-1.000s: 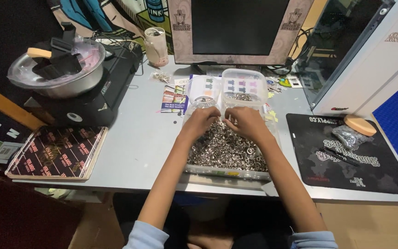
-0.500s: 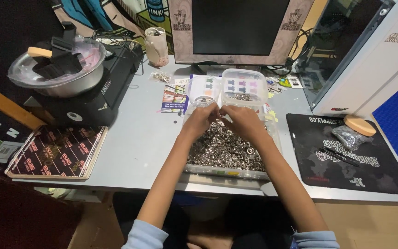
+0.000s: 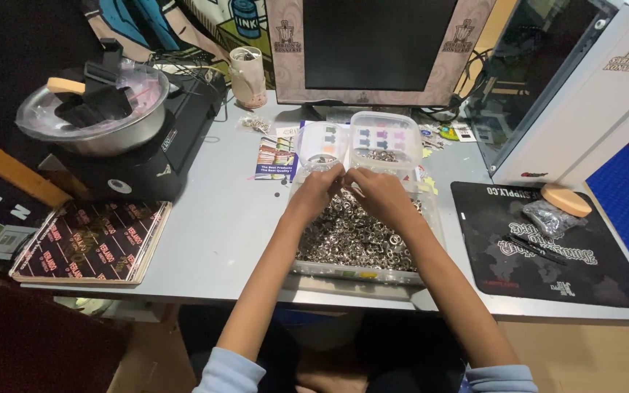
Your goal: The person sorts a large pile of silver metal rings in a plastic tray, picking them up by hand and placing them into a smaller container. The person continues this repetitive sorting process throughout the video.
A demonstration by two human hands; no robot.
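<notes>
Left hand point(image 3: 319, 191) and right hand point(image 3: 378, 195) are pinching, fingertips together, something too small to identify above the tray of metal rings point(image 3: 351, 236); fumbling risks dropping it among them.

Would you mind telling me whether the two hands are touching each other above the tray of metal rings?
Touching: the head view shows the left hand and right hand meeting fingertip to fingertip.

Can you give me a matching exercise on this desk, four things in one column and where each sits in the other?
Things:
1. clear plastic tray of small silver metal rings
2. black printed mouse mat
3. round silver metal bowl
4. dark flat-screen monitor

Places:
A. on the black machine, far left
B. right side of the desk
C. at the back, centre
D. under both hands

Pairs: 1-D, 2-B, 3-A, 4-C
</notes>
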